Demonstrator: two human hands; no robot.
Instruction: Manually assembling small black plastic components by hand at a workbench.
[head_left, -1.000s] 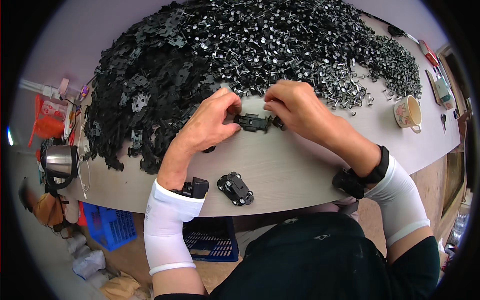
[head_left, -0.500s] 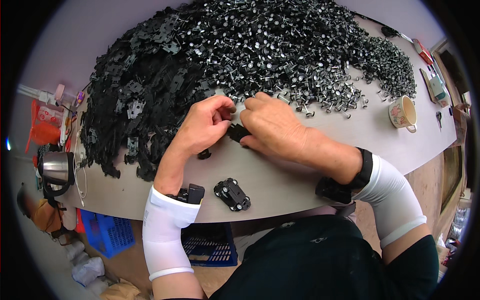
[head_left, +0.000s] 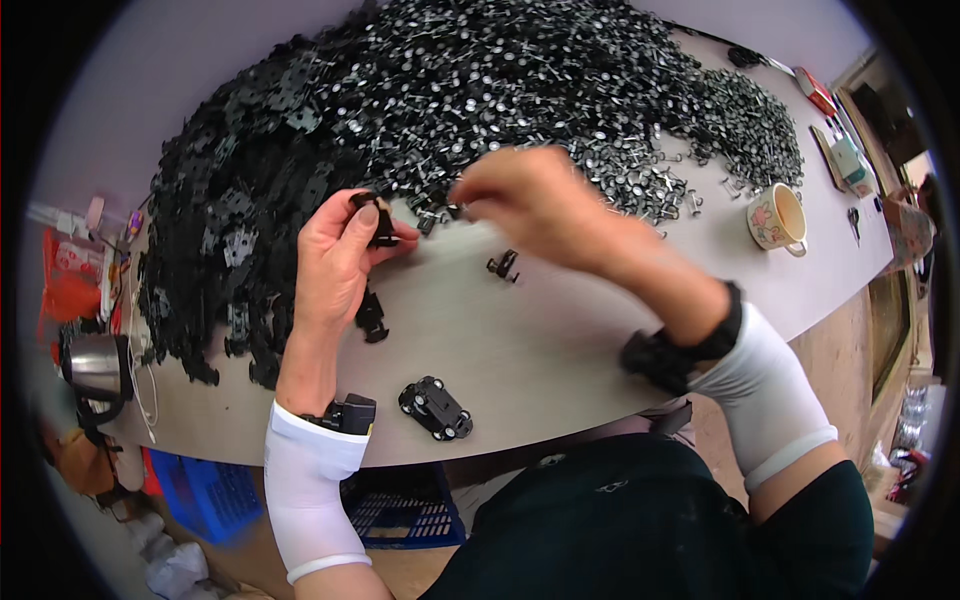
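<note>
My left hand (head_left: 335,262) is closed around a small black plastic part (head_left: 381,228), which looks like a toy car chassis, pinched between thumb and fingers. My right hand (head_left: 545,205) is smeared by motion, its fingertips near the edge of a big heap of small wheels on axles (head_left: 520,90); whether it holds anything is hidden. A small black wheeled piece (head_left: 503,266) lies on the table below it. Beside my left wrist lies another black chassis part (head_left: 372,318). A toy car base with four wheels (head_left: 436,408) lies near the table's front edge.
A heap of black chassis parts (head_left: 225,200) covers the table's left side. A patterned cup (head_left: 772,222) stands at the right, with scissors (head_left: 853,224) beyond it. At the left is a steel kettle (head_left: 95,366). Blue baskets (head_left: 205,495) sit below the table edge.
My hands have come apart: the left has drawn back leftward with the black part, while the right swings separately in a blur. A small black piece now shows on the table between them.
</note>
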